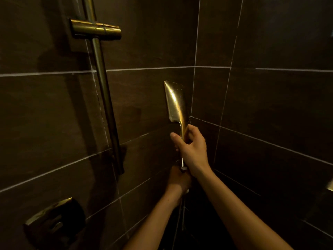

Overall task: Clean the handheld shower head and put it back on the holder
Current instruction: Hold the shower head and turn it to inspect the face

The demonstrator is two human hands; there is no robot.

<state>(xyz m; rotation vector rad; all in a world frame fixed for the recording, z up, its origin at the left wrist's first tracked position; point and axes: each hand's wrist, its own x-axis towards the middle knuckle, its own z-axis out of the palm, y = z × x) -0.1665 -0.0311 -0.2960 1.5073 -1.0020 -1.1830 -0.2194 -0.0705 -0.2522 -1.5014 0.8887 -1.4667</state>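
Head view: right hand point(191, 147) wrapped around the handle of the gold shower head point(175, 101), head upright above the fist, water droplets on its back. Left hand point(178, 179) directly below, closed around the handle's lower end where the hose point(178, 219) hangs down. Holder point(95, 30) empty on the rail point(105, 98), up and left of both hands.

The dark tiled wall point(147, 98) carries the fittings — two faces of it meet in a corner at right of centre, pale grout lines running across both. On the left face a brass slide rail point(105, 105) is fixed, leaning slightly, with the holder point(95, 30) clamped high on it. Near the lower left edge sits a brass control plate point(54, 217).
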